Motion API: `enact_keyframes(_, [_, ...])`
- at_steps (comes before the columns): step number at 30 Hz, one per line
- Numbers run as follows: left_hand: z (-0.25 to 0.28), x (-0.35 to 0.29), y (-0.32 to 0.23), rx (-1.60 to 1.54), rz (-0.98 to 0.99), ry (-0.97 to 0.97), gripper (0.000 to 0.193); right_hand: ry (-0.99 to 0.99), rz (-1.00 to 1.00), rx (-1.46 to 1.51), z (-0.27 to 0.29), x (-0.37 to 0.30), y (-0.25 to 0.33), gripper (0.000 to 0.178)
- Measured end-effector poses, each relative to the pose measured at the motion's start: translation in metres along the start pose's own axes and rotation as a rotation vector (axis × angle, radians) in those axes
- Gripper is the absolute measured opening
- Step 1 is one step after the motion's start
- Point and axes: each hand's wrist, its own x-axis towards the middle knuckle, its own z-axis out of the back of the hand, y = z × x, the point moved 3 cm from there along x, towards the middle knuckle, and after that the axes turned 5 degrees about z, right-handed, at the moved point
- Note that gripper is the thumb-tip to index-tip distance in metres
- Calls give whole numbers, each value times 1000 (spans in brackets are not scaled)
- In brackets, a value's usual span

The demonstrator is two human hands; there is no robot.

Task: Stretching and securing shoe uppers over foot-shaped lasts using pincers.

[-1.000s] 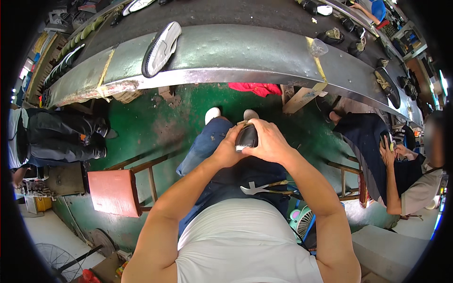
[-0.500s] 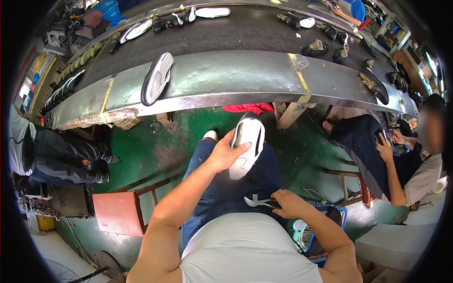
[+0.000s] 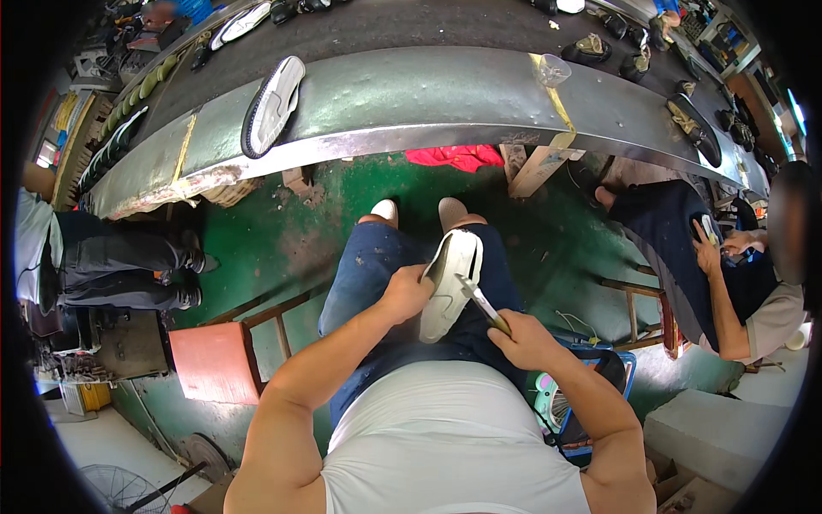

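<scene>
Over my lap, my left hand is closed on the left side of a white shoe, which has a dark opening and points away from me. My right hand grips the handle of a small hammer with a shiny metal head. The hammer head is at the shoe's right side; whether it touches the shoe I cannot tell. Another white shoe with a dark-edged sole rests tilted on the metal ledge in front of me.
A dark conveyor belt carrying several shoes runs behind the ledge. Red cloth lies beneath it. A pink-topped stool stands left; a blue crate sits right. Co-workers are on both sides, the right one handling a shoe.
My right hand has lifted the hammer from my lap up to the shoe. The shoe has come nearer to me, and my left hand has shifted its hold. The whole view has tilted down.
</scene>
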Motion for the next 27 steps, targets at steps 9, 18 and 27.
enact_keyframes(9, [-7, -33, 17, -330, -119, 448, 101, 208, 58, -206, 19, 14, 12, 36])
enact_keyframes(18, [-19, -35, 35, -733, -51, 492, 80, 388, 64, -808, 32, 42, 52, 31])
enact_keyframes(27, [-35, -7, 51, -342, -54, -227, 64, 41, 371, -468, -18, 43, 4, 22])
